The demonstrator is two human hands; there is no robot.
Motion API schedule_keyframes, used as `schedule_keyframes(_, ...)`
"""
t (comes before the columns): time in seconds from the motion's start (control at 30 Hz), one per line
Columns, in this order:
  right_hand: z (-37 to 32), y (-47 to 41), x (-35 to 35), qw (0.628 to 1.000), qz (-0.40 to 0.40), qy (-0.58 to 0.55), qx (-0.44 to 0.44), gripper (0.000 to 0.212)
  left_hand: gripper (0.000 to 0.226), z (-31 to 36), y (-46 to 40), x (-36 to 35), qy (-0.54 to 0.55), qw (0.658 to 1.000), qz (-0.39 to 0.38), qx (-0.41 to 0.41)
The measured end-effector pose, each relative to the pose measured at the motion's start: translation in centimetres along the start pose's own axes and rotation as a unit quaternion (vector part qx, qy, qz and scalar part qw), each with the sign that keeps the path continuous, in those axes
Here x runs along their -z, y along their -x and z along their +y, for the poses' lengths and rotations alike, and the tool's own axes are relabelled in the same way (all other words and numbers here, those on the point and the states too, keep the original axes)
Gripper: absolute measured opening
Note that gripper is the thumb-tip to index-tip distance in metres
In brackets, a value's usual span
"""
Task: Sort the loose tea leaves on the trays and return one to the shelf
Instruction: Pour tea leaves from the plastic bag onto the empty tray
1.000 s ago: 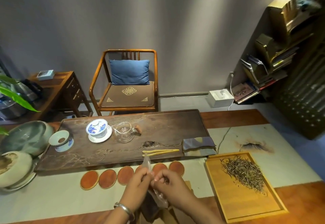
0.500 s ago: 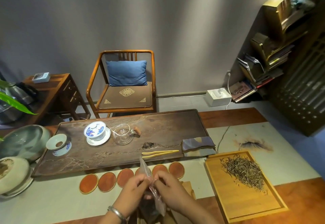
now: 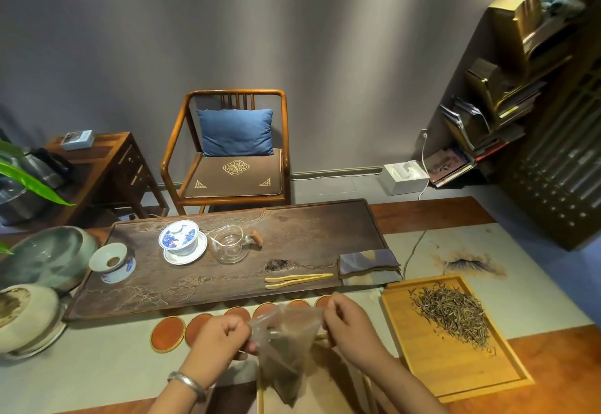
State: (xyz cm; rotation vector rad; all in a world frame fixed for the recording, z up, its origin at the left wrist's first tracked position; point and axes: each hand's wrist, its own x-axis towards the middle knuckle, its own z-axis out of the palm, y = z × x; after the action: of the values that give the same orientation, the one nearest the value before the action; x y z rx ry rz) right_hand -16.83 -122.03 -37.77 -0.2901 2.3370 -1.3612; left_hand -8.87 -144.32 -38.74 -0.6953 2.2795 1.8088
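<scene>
Both hands have pulled the plastic bag point(image 3: 286, 345) open wider.

Coasters point(image 3: 201, 329) line the gap before tea board point(image 3: 312, 234).

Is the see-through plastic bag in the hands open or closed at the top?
Open. The left hand and right hand pinch opposite edges of the clear plastic bag, pulling its mouth apart.

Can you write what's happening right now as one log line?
left hand: grips plastic bag | right hand: grips bag | tea leaves: on wooden tray
</scene>
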Motion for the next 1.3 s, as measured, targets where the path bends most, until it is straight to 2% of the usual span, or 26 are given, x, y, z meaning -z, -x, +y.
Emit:
schedule_keyframes(0.1, 0.2, -0.4, 1.0, 0.977, 0.031, 0.192, 0.088, 0.022, 0.037, 0.2, 0.0, 0.4, -0.029, 0.999, 0.025, -0.021)
schedule_keyframes(0.13, 0.1, -0.5, 1.1, 0.968, 0.037, 0.222, 0.108, 0.022, 0.039, 0.3, -0.1, 0.4, -0.027, 0.999, 0.028, -0.025)
schedule_keyframes(0.27, -0.3, -1.0, 0.5, 0.966, 0.038, 0.216, 0.139, 0.019, 0.033, 0.3, -0.3, -0.4, -0.031, 0.999, 0.022, -0.037)
schedule_keyframes(0.33, 0.0, -0.9, 0.4, 0.97, 0.03, 0.195, 0.144, 0.025, 0.03, 0.2, -0.3, -0.8, -0.031, 0.998, 0.028, -0.043)
schedule_keyframes(0.4, 0.8, -0.6, 0.5, 0.98, 0.031, 0.147, 0.128, 0.04, 0.031, 0.0, -0.3, -1.0, -0.03, 0.998, 0.031, -0.047)
schedule_keyframes(0.47, 2.6, -0.2, 0.5, 0.991, 0.02, 0.098, 0.086, 0.044, 0.032, -0.1, -0.3, -1.1, -0.029, 0.998, 0.024, -0.049)
schedule_keyframes(0.53, 4.8, 0.4, 0.0, 0.994, -0.028, 0.103, 0.038, 0.05, 0.032, -0.2, -0.2, -1.2, -0.018, 0.998, 0.02, -0.049)
schedule_keyframes(0.67, 8.1, 1.4, -3.4, 0.984, -0.115, 0.13, -0.046, 0.103, 0.038, 0.1, 0.6, -1.3, 0.009, 0.998, 0.012, -0.065)
schedule_keyframes(0.73, 9.0, 1.1, -5.5, 0.983, -0.125, 0.127, -0.042, 0.111, 0.043, 0.0, 0.9, -1.1, 0.01, 0.998, 0.017, -0.063)
schedule_keyframes(0.83, 9.0, 0.3, -7.6, 0.985, -0.105, 0.134, -0.038, 0.091, 0.04, -0.6, 1.2, -0.7, -0.003, 0.998, 0.028, -0.061)
schedule_keyframes(0.97, 9.5, -1.0, -8.9, 0.991, -0.06, 0.107, -0.046, 0.03, 0.04, -2.0, 1.6, 0.1, -0.022, 0.997, 0.051, -0.056)
schedule_keyframes(1.0, 9.6, -1.2, -9.0, 0.992, -0.051, 0.099, -0.054, 0.021, 0.036, -2.3, 1.7, 0.2, -0.022, 0.997, 0.054, -0.054)
schedule_keyframes(1.23, 8.9, -1.3, -8.4, 0.999, -0.026, 0.021, -0.031, 0.028, 0.02, -4.2, 1.8, 0.1, -0.06, 0.996, 0.059, -0.029)
schedule_keyframes(1.3, 7.9, -1.1, -7.5, 1.0, -0.017, 0.008, -0.02, 0.036, 0.019, -4.3, 1.7, 0.0, -0.072, 0.995, 0.056, -0.027)
